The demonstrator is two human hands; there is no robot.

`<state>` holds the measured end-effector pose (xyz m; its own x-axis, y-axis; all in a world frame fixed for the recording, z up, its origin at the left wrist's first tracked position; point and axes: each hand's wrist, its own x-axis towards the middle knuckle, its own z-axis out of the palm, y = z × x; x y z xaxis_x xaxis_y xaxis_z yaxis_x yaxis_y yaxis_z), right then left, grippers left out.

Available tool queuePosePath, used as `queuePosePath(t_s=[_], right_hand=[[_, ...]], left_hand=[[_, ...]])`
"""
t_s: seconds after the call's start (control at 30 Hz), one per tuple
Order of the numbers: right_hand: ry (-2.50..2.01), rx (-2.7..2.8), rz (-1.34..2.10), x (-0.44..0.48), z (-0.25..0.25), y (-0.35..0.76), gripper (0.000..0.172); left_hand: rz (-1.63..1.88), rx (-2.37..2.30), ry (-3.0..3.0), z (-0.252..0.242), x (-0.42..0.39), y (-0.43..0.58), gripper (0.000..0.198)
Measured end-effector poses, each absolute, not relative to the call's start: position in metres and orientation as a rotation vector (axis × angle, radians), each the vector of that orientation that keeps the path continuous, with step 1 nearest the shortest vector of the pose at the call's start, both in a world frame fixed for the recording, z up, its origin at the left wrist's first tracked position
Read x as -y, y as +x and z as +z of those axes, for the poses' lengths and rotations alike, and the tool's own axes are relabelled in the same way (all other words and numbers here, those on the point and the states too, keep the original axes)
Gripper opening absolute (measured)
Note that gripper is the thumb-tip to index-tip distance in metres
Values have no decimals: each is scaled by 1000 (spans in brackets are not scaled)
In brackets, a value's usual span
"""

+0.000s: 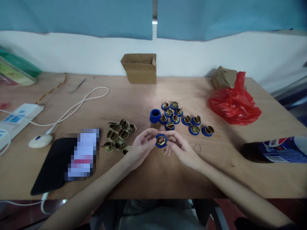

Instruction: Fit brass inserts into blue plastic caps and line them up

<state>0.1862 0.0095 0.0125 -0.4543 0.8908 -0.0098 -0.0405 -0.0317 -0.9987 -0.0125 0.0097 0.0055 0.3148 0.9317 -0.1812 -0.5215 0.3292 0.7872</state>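
Note:
Between my two hands is a round brass-coloured fitting with a blue ring [161, 141], its flap tilted up inside. My left hand [143, 147] pinches its left edge with thumb and fingers. The fingers of my right hand [180, 149] close on the right edge. Just beyond my hands stands a short stack of blue rings [155, 116]. Several like fittings with blue rings [175, 119] lie behind and to the right. Left of my left hand is a group of brass-coloured fittings without blue rings [120, 134], one partly hidden by that hand.
A thin metal ring [197, 148] lies right of my right hand. Farther right are a cola bottle [271, 150] on its side and a red plastic bag [233, 103]. An open cardboard box [141, 70] stands at the back. Phone [82, 153], black slab [54, 166] and cables occupy the left.

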Motion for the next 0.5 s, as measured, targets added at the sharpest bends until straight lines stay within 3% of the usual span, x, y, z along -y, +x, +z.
queuePosePath(t_s=[0.5], right_hand=[[-1063,1511,1405,-15,17,188,15]], left_hand=[[1046,-836,822,4,-8,-7,32]])
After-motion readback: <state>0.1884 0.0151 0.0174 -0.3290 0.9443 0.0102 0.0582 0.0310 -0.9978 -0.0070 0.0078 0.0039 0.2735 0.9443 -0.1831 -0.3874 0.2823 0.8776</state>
